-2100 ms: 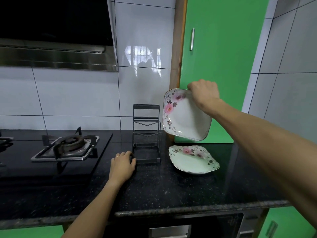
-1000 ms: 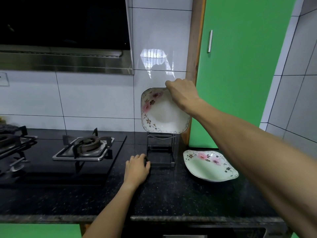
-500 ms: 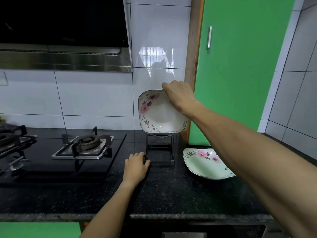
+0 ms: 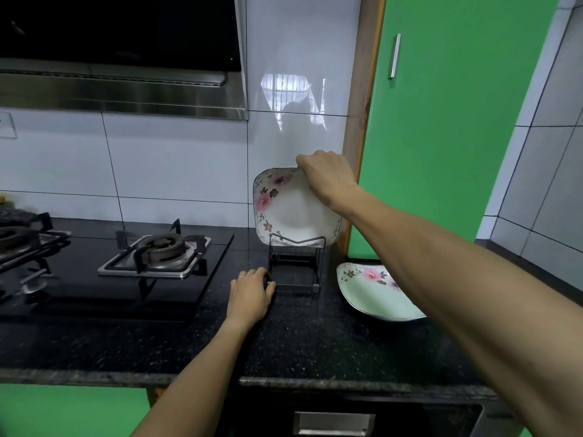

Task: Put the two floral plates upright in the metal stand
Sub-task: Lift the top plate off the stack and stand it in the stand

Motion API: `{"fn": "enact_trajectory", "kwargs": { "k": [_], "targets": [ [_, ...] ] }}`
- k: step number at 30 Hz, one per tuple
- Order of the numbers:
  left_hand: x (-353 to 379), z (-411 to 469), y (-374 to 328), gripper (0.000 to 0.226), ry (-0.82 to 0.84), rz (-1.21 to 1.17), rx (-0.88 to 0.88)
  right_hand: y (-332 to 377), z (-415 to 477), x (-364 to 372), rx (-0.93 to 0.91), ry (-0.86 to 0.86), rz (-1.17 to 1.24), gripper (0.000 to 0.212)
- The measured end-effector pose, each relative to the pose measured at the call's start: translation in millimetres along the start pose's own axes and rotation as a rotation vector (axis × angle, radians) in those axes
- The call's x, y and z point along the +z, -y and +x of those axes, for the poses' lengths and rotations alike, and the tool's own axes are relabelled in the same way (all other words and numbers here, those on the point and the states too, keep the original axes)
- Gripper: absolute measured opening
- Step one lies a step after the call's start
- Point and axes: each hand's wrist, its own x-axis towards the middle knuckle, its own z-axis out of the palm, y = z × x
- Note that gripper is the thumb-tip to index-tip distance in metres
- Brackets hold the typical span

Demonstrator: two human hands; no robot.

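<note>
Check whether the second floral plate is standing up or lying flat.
Lying flat. The second floral plate rests face up on the black counter, right of the metal stand, untouched by either hand.

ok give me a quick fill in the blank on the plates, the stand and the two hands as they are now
1. The right hand grips the upright floral plate by its ____ edge.
2. The left hand rests at the base of the metal ____.
3. The second floral plate lies ____ on the black counter, to the right of the metal stand.
4. To the left of the stand sits a gas ____.

Missing words: top; stand; flat; burner
</note>
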Motion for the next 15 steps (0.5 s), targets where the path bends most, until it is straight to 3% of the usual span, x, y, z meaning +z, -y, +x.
{"fn": "enact_trajectory", "kwargs": {
  "k": [15],
  "targets": [
    [2,4,-1,0.027,0.001,-0.005,-0.013,-3,-5,17,0.064,0.011,0.083,0.026]
  ]
}}
